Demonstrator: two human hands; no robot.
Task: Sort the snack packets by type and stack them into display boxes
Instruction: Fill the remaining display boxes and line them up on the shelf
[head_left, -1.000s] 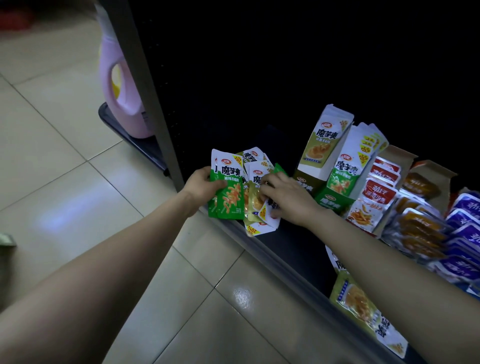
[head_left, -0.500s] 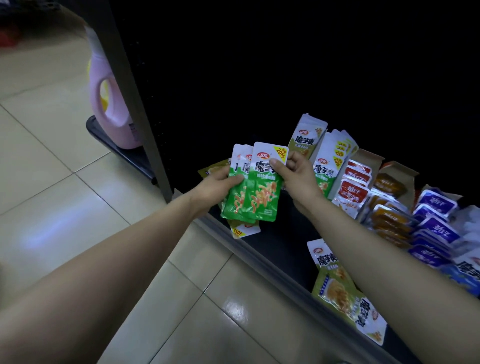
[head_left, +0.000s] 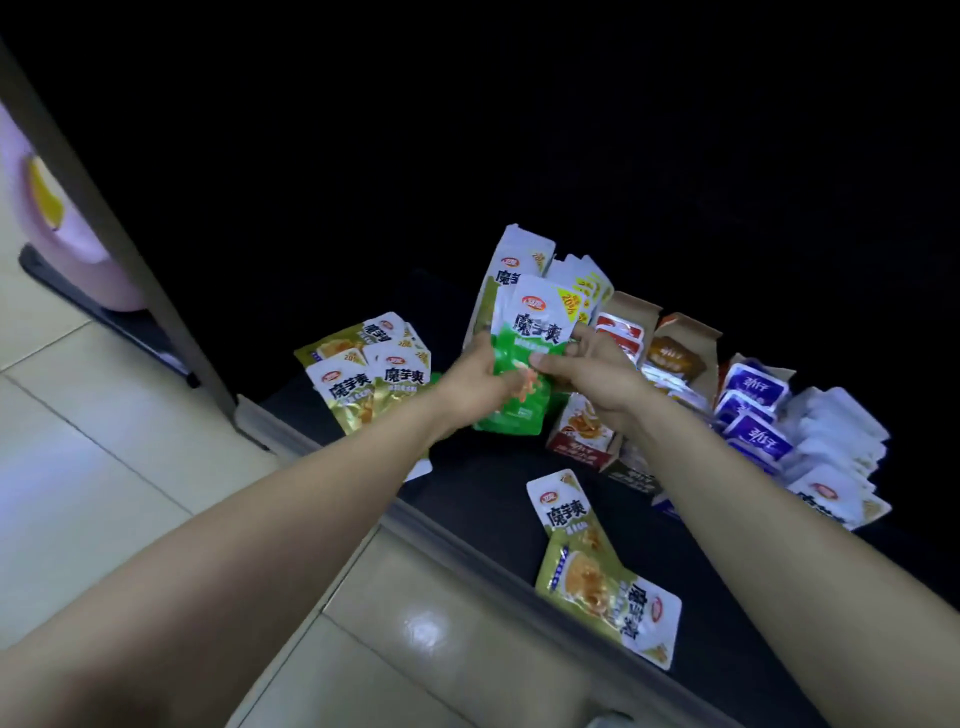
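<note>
A small stack of green-and-white snack packets (head_left: 524, 358) is held upright between both hands above the dark bottom shelf (head_left: 483, 499). My left hand (head_left: 470, 384) grips the stack's left edge. My right hand (head_left: 587, 371) pinches its right edge, thumb on the front. Just behind them stands a white-and-green display box (head_left: 511, 260) with more packets (head_left: 584, 283) beside it. Olive-gold packets (head_left: 363, 384) lie in a loose pile on the shelf to the left. Two more olive packets (head_left: 597, 566) lie near the shelf's front edge.
Display boxes of red (head_left: 621, 330), brown (head_left: 680, 353) and purple packets (head_left: 753, 410) line the shelf on the right, with white packets (head_left: 836, 441) at the far right. A grey shelf upright (head_left: 119, 249) and a pink detergent bottle (head_left: 47, 208) stand left, over a tiled floor (head_left: 104, 467).
The green packets, gathered into both hands from the left pile, have been carried right and up toward the white-and-green display box. The olive packets stay behind on the shelf.
</note>
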